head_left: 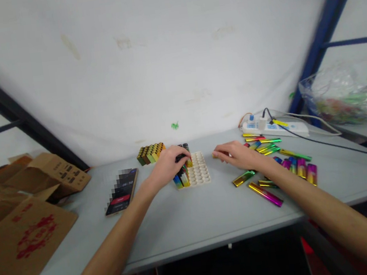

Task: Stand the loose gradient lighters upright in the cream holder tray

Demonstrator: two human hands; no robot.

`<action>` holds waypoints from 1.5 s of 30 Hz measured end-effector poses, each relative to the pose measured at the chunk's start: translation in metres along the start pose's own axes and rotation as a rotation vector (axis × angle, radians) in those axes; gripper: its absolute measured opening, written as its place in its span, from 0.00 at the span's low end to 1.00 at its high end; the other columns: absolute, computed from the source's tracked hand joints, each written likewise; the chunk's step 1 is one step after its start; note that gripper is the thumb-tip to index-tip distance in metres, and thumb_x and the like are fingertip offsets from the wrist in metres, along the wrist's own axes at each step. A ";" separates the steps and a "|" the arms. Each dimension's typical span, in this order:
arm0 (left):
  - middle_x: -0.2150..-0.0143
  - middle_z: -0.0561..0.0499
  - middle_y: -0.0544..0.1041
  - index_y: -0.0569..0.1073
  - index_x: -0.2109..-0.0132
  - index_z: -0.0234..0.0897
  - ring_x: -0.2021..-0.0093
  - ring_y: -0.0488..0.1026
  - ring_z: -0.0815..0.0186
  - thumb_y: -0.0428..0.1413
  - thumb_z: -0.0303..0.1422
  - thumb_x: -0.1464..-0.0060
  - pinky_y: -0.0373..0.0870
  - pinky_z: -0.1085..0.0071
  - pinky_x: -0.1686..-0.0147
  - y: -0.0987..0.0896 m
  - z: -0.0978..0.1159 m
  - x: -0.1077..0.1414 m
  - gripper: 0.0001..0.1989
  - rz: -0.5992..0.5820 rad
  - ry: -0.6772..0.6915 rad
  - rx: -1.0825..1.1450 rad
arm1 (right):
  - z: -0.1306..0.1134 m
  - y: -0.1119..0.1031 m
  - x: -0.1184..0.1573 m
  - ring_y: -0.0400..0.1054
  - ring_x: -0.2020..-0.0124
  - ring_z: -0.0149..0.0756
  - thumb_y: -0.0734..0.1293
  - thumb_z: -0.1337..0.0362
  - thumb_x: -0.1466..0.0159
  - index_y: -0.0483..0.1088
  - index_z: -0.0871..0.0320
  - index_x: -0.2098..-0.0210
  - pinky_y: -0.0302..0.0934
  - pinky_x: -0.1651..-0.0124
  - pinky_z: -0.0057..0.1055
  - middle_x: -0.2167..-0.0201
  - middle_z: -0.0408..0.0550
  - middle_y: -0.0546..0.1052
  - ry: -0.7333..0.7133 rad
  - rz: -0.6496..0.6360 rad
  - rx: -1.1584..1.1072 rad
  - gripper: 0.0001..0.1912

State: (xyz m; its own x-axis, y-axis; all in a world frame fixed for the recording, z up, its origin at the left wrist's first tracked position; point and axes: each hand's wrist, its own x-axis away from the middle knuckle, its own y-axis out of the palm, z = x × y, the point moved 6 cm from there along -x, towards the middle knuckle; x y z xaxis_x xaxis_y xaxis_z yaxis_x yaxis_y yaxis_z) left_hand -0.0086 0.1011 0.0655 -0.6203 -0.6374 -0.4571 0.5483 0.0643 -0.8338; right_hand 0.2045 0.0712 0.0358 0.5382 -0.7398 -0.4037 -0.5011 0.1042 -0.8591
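A white tray (203, 180) with rows of round holes stands mid-table. Upright lighters (182, 181) in shiny blue, yellow and dark colours fill its left side. My left hand (169, 163) is over that side, fingers curled and pinching a yellow lighter (189, 162) at the tray; its lower part is hidden. To the right of the tray, my right hand (233, 154) is closed just above the table. A small gold end (214, 155) shows at its fingertips; the rest is covered. Loose shiny lighters (265, 194) in gold, green and magenta lie around my right forearm.
At the back left stands a block of gold and green lighters (150, 153). A phone (122, 192) lies left of my forearm, near open cardboard boxes (30, 236). A power strip (276, 128) with cables and a clear plastic bag (337, 88) are at the right.
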 end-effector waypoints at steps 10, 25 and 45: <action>0.58 0.47 0.84 0.82 0.57 0.39 0.55 0.78 0.58 0.57 0.34 0.36 0.72 0.62 0.51 0.002 -0.003 -0.001 0.09 -0.015 -0.051 -0.057 | 0.032 -0.003 0.002 0.73 0.68 0.37 0.62 0.63 0.27 0.77 0.59 0.59 0.58 0.62 0.29 0.65 0.51 0.82 0.106 0.053 0.092 0.13; 0.51 0.42 0.81 0.79 0.46 0.36 0.49 0.75 0.57 0.49 0.38 0.30 0.71 0.56 0.44 0.003 0.005 0.010 0.17 0.044 0.030 -0.114 | 0.060 0.028 0.007 0.73 0.56 0.42 0.64 0.63 0.28 0.79 0.60 0.53 0.64 0.51 0.33 0.58 0.56 0.77 0.165 -0.146 0.223 0.13; 0.63 0.48 0.82 0.75 0.57 0.35 0.64 0.80 0.64 0.70 0.39 0.50 0.78 0.69 0.61 0.023 0.031 0.017 0.18 0.019 -0.289 0.838 | -0.014 0.001 0.001 0.77 0.50 0.42 0.78 0.57 0.41 0.71 0.54 0.52 0.73 0.47 0.42 0.49 0.53 0.80 0.064 0.248 -0.942 0.21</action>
State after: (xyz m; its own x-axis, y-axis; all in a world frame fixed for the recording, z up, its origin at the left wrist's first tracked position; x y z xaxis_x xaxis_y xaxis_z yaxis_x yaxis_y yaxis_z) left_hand 0.0110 0.0683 0.0480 -0.5032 -0.8183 -0.2780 0.8580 -0.4346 -0.2738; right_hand 0.1957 0.0614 0.0390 0.3211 -0.8059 -0.4974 -0.9464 -0.2921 -0.1377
